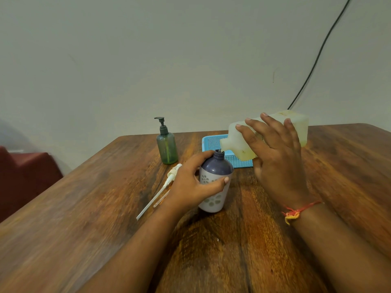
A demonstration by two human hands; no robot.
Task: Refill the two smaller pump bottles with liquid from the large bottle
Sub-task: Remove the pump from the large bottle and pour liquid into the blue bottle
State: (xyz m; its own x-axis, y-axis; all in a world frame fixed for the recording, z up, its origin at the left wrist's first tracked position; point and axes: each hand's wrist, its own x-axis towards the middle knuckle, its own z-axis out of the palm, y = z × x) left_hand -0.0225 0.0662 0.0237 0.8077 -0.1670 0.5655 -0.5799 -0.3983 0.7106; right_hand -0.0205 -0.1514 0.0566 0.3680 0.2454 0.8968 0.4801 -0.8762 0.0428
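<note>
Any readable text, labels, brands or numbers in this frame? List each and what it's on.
No legible text anywhere in the head view.
purple bottle: flower pattern only, no words visible.
green pump bottle: no label visible.
large bottle: plain translucent plastic, no label visible.
blue basket: tiny mark at its left corner, too small to read.

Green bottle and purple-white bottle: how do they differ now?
The green bottle has its pump on; the purple-white bottle is open, a white pump lying beside it. The green bottle stands untouched; the left hand grips the purple-white bottle. The green bottle is see-through, the purple-white bottle opaque. Both stand on the table.
</note>
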